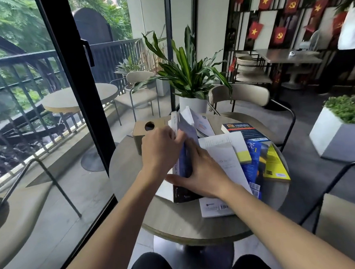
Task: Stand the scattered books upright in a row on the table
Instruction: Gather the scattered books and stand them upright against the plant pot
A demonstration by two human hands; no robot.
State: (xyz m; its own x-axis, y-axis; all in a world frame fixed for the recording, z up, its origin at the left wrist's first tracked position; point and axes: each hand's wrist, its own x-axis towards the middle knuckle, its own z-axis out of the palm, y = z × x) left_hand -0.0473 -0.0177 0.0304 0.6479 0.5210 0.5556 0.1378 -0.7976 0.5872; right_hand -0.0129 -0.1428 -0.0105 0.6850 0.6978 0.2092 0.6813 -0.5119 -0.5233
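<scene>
On the round grey table a few books stand roughly on edge in the middle. My left hand presses against their left side near the top. My right hand lies on the right side of a dark blue book, thumb wrapped around its near edge. Behind them a white book leans open. To the right, other books lie flat and overlapping: a white one, a blue one, a yellow one, and a dark one further back. A white book lies nearest me.
A cardboard box with a round hole sits on the table's far left. A potted plant and a beige chair stand behind the table. A glass door is on the left, a white planter at the right.
</scene>
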